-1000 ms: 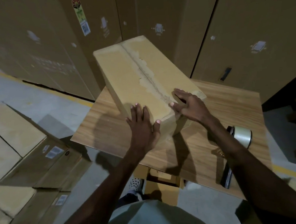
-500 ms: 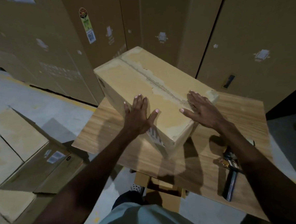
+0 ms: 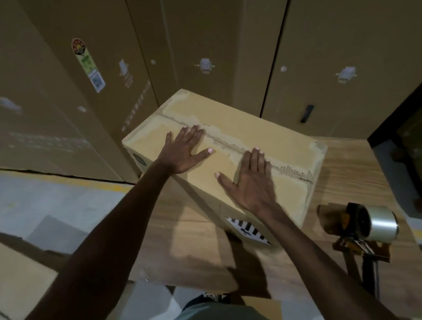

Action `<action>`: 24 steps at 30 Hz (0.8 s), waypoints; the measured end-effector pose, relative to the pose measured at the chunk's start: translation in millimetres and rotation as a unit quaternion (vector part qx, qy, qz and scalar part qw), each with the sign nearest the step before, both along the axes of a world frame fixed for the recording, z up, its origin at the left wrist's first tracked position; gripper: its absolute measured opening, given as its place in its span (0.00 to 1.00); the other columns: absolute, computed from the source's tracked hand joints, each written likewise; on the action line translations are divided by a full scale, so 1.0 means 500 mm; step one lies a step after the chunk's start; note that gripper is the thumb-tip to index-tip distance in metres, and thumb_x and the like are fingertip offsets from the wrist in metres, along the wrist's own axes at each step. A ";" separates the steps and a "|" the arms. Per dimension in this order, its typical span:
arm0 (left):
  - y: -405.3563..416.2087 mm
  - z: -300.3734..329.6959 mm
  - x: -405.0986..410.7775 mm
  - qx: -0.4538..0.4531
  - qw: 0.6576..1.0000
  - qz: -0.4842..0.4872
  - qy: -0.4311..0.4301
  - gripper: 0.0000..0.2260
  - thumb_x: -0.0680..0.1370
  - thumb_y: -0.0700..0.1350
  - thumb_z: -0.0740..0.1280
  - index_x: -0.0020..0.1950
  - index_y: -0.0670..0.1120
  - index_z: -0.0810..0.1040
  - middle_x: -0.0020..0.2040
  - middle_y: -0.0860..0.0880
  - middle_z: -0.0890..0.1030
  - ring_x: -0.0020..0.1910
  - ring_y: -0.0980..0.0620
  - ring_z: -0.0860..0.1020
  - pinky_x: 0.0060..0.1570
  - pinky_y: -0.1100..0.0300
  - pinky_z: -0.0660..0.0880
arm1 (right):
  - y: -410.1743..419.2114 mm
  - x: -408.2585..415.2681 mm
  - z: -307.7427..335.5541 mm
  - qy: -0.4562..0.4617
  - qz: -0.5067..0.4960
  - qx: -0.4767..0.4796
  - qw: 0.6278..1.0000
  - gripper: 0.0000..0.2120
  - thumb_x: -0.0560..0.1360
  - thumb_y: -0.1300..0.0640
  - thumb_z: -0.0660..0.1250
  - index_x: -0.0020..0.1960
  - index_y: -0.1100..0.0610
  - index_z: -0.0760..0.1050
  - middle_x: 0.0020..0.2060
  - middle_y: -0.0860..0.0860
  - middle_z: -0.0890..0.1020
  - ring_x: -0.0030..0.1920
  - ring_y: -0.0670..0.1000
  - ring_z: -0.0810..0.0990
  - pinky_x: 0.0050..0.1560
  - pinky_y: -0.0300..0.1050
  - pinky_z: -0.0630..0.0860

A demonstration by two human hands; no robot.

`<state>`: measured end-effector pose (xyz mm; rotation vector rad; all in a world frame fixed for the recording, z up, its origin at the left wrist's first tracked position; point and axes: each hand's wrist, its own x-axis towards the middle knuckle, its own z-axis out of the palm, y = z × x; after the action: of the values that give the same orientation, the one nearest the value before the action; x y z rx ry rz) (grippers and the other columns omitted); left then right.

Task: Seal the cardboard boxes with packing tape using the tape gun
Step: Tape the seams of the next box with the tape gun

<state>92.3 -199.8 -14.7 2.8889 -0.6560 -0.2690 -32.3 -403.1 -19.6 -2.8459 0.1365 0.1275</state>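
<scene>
- A black-and-white striped label (image 3: 247, 227) is showing on the near side of the cardboard box (image 3: 265, 142); its print is too blurred for reading.
- A sticker with a QR code (image 3: 89, 64) is sitting on a tall carton (image 3: 55, 94) behind, its text unreadable.
- The left hand (image 3: 183, 150) and right hand (image 3: 251, 184) are lying flat, fingers spread, on the box top beside its torn centre seam (image 3: 238, 149).
- The box is resting on the wooden worktop (image 3: 352, 177).
- The tape gun (image 3: 365, 227) is lying on the worktop to the right, its handle in shadow.

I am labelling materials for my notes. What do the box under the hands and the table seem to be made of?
Box: matte brown cardboard, with torn paper fibres along its top seam. Table: looks like wood or wood-look laminate, with visible grain lines; which one is unclear.
</scene>
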 end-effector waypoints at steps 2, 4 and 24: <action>0.019 -0.002 0.028 0.001 1.000 -0.022 -0.005 0.36 0.78 0.73 0.46 0.82 0.59 0.46 0.83 0.56 0.43 0.82 0.51 0.42 0.76 0.35 0.39 | -0.010 0.005 -0.002 0.005 0.000 -0.011 1.000 0.51 0.77 0.24 0.43 0.81 0.64 0.38 0.81 0.62 0.39 0.81 0.58 0.38 0.80 0.55 0.37; 0.020 -0.006 0.036 -0.006 0.999 -0.032 -0.015 0.35 0.79 0.72 0.45 0.82 0.59 0.49 0.83 0.56 0.45 0.82 0.50 0.45 0.75 0.35 0.41 | -0.033 0.015 0.002 0.013 0.015 -0.027 0.999 0.51 0.76 0.23 0.41 0.82 0.62 0.37 0.81 0.61 0.38 0.81 0.57 0.38 0.79 0.53 0.36; 0.028 -0.012 -0.016 -0.013 0.993 -0.117 -0.011 0.40 0.73 0.78 0.41 0.82 0.62 0.44 0.81 0.60 0.41 0.81 0.52 0.39 0.78 0.43 0.37 | -0.085 0.027 0.009 -0.076 -0.024 -0.017 0.997 0.43 0.78 0.29 0.50 0.81 0.57 0.57 0.81 0.53 0.56 0.80 0.53 0.55 0.77 0.48 0.48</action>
<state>84.3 -185.9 -20.8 2.7923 -0.9969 -0.2568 -18.8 -445.5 -15.1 -2.8704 0.1756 -0.1032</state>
